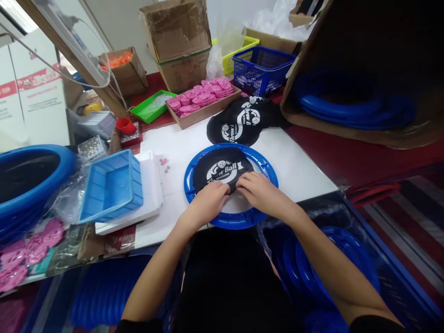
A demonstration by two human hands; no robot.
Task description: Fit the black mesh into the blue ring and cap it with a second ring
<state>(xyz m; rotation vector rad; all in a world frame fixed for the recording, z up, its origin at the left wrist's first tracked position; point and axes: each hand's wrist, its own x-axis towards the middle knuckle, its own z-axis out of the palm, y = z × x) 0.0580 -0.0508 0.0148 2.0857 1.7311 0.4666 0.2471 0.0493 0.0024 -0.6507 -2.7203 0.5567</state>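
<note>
A blue plastic ring (231,221) lies on the white work surface in front of me. Inside it rests a black mesh disc (204,172) printed in white with "Throw Ball". My left hand (210,200) pinches the near edge of this mesh. Close beside it, my right hand (258,190) grips the same edge farther right, fingers curled. Both hands reach over the ring's near side, and the fingertips are partly hidden. Behind the ring lie more printed black mesh discs (239,121), overlapping one another.
At left are a light blue bin (116,185), a red cup (125,126) and a green tray (152,107). Pink pieces fill a cardboard tray (227,98) at the back. A large carton (367,132) with blue rings stands right. More blue rings (340,249) sit below the table.
</note>
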